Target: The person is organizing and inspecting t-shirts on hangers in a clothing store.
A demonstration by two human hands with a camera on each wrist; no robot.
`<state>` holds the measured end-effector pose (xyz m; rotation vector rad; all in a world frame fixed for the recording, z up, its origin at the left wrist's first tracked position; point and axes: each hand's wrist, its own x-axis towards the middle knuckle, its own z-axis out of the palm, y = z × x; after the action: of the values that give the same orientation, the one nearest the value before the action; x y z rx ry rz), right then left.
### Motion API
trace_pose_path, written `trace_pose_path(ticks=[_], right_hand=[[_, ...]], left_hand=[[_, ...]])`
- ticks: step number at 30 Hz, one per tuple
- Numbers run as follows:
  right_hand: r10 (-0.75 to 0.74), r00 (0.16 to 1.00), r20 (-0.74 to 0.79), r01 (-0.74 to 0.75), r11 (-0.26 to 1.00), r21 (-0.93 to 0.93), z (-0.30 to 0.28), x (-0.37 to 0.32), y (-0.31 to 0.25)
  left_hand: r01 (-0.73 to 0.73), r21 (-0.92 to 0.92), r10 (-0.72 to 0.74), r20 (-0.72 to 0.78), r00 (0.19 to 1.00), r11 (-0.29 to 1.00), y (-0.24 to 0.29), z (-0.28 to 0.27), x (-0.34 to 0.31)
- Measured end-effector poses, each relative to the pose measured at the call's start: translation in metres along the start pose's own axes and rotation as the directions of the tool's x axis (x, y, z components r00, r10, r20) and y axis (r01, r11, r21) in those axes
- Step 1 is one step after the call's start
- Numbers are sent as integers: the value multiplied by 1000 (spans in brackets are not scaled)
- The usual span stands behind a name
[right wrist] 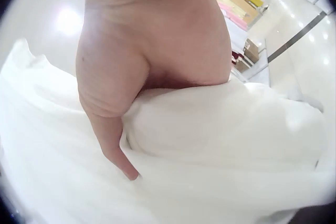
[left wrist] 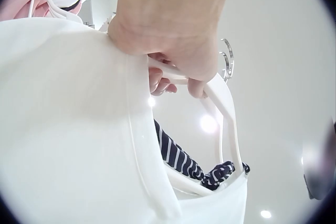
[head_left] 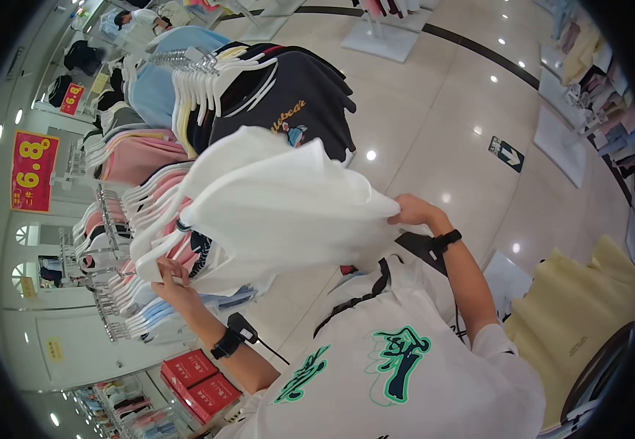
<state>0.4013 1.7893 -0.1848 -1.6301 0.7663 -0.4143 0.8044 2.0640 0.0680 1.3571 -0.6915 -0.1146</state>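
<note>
A white garment [head_left: 288,205] is spread between the two hands in the head view, its cloth filling much of the right wrist view. My left hand [head_left: 171,282] grips white hangers [left wrist: 223,98] at the garment's neck end; two metal hooks [left wrist: 227,61] show beyond the fingers. A dark striped knotted cloth [left wrist: 178,153] hangs at the neckline. At the opposite end, my right hand [head_left: 414,211] pinches the garment's edge, thumb [right wrist: 118,153] lying along the cloth and the other fingers hidden beneath it.
Clothes racks with pink shirts [head_left: 142,157] and a dark printed sweatshirt [head_left: 295,95] stand on the left and ahead. A red price sign [head_left: 34,170] hangs at far left. Red boxes [head_left: 200,384] sit low left; a yellow garment [head_left: 577,314] is at right.
</note>
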Motion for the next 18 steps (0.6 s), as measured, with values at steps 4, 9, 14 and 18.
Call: trace_pose_path(ticks=[4, 9, 14, 18], right_hand=[[265, 933, 242, -162, 913, -375, 4, 2, 36], [148, 984, 104, -159, 982, 106, -13, -19, 35], [168, 982, 88, -190, 851, 490, -25, -46, -36], [137, 989, 63, -136, 629, 765, -19, -56, -93]], left_hand=[[-37, 40, 36, 28, 999, 998, -1, 4, -2], [-52, 76, 56, -52, 997, 996, 2, -4, 1], [29, 9, -25, -272, 962, 1000, 9, -4, 4], [17, -29, -24, -253, 967, 999, 2, -20, 3]])
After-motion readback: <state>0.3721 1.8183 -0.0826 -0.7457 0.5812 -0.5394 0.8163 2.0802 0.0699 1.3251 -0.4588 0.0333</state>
